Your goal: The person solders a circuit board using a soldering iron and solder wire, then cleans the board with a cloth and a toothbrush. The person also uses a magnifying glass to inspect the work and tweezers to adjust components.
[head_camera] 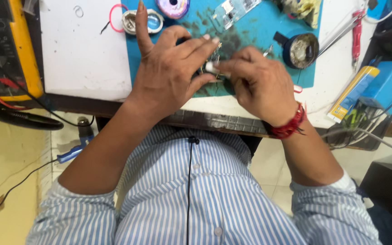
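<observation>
On the white desk (85, 59) lies a stained blue mat (255, 34), likely there to shield the surface, and both hands meet over its near edge. The left hand (171, 68) arches over a small dark part (210, 61), fingers (200, 45) curled to steady it and the forefinger raised clear. The right hand (259, 84) has its fingers closed around a slim white tool (214, 68), whose long axis runs roughly level, tip pointing left at the part; how tightly either hand holds I cannot tell.
</observation>
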